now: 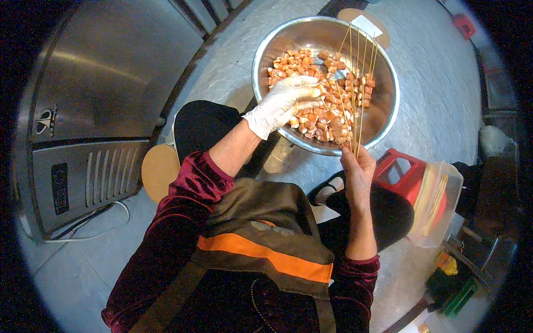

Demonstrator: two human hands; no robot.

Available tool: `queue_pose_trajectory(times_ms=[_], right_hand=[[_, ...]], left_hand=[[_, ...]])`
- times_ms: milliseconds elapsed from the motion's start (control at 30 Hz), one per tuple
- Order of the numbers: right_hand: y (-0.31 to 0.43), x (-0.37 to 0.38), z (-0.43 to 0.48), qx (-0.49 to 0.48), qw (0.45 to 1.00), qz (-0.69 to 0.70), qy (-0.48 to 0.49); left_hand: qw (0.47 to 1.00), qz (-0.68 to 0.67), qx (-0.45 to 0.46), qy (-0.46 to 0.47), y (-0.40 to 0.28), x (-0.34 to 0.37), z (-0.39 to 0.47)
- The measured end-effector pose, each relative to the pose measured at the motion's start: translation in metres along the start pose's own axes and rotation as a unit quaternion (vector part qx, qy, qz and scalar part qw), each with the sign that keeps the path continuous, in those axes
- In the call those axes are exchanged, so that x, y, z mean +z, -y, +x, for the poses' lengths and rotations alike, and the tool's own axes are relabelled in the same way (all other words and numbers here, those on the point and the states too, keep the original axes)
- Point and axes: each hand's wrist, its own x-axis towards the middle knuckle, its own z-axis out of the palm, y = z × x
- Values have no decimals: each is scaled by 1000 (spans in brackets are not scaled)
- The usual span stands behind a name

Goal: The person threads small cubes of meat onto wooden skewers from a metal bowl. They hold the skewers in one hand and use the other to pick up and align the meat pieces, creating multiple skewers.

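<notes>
A large stainless steel bowl holds many cubes of raw meat. My left hand, in a pale disposable glove, reaches over the left rim with fingers bent among the cubes. Whether a cube is between its fingertips is hard to make out. At the near right rim my bare right hand grips several thin bamboo skewers, which point up across the bowl. Threaded meat skewers lie at the bowl's right side, their bare sticks reaching toward the far rim.
Beside my right knee, a clear plastic box of bamboo skewers sits at a red plastic stool. A steel appliance stands at the left, its white cable on the tiled floor. Behind the bowl is a round tan seat with white paper.
</notes>
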Motion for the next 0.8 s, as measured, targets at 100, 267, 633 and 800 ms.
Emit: queue_pose_trajectory(times_ms=[100,267,633,800], right_hand=[[-2,2,0,-5,1000,-5,-2],[-3,4,3,4,1000,-18,-7],[11,-13,8,-7,997,-3,-81],[13,-21,9,-48,996,-24,-77]], left_hand=[[999,-16,-4,27,4,3,-7],[998,27,-53,7,14,12,-9],[969,224,100,-38,15,-16,14],[849,515,122,0,33,-23,19]])
